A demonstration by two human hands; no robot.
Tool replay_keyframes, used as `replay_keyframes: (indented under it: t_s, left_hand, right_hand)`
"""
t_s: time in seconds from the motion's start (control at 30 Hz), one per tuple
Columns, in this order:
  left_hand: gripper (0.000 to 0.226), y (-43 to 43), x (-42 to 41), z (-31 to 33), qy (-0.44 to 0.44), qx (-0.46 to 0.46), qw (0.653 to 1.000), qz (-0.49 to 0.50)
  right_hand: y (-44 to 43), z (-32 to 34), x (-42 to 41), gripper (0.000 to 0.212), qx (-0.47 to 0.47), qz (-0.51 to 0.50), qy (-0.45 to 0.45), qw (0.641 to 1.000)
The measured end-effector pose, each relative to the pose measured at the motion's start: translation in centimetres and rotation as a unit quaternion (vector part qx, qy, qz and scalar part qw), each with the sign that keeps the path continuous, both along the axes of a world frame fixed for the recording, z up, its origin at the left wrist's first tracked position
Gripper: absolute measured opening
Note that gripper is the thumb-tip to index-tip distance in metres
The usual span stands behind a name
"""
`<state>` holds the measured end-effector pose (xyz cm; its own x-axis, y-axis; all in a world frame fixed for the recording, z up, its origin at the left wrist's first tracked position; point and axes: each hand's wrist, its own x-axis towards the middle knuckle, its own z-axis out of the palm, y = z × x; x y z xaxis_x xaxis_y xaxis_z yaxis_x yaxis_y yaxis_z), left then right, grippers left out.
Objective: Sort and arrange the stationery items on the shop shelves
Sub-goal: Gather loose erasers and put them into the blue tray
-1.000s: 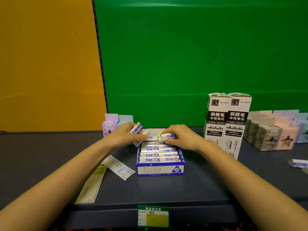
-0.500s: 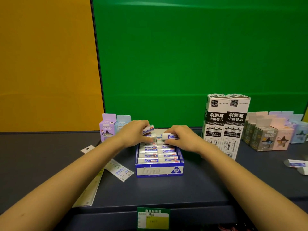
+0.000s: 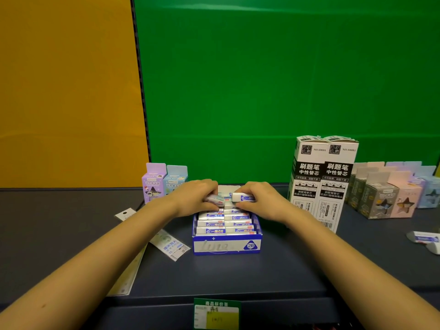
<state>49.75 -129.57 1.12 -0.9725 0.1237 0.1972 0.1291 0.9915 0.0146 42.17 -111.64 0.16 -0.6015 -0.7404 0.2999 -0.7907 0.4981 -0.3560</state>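
A blue and white display box (image 3: 226, 246) marked 2B stands mid-shelf, filled with two rows of white erasers (image 3: 223, 223) in blue sleeves. My left hand (image 3: 192, 197) is over the box's back left and pinches one eraser (image 3: 214, 200), which looks blurred. Over the back right, my right hand (image 3: 259, 201) holds another eraser (image 3: 242, 197) between thumb and fingers. Both held erasers hover just above the back rows.
Two tall black and white refill boxes (image 3: 321, 182) stand right of the eraser box. Small pastel boxes (image 3: 390, 191) sit far right, purple and blue ones (image 3: 162, 179) at back left. Rulers (image 3: 171, 246) lie at left, loose erasers (image 3: 423, 238) at the right edge. A price tag (image 3: 216, 314) hangs on the shelf front.
My left hand has brought its eraser from the box's left side inward and down over the back row. The right hand stays nearly still with its eraser.
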Motion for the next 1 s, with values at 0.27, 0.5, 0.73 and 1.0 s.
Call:
replay_keyframes:
  t_s: [0.27, 0.5, 0.73, 1.0]
  left_hand:
    - [0.04, -0.7, -0.3, 0.3, -0.016, -0.043, 0.999, 0.002]
    - [0.032, -1.1, 0.1, 0.5, -0.017, -0.003, 1.0, -0.004]
    - [0.027, -0.5, 0.4, 0.2, -0.017, -0.009, 1.0, -0.007]
    - [0.023, -0.2, 0.5, 0.1, -0.003, 0.006, 1.0, -0.008]
  right_hand:
    - [0.1, 0.3, 0.4, 0.029, 0.003, 0.0, -0.011, 1.0]
    - [0.1, 0.3, 0.5, 0.027, -0.016, 0.005, -0.021, 1.0]
    - [-0.1, 0.4, 0.7, 0.026, -0.009, 0.013, -0.006, 1.0]
    - [-0.4, 0.0, 0.8, 0.03, 0.007, 0.014, 0.003, 1.0]
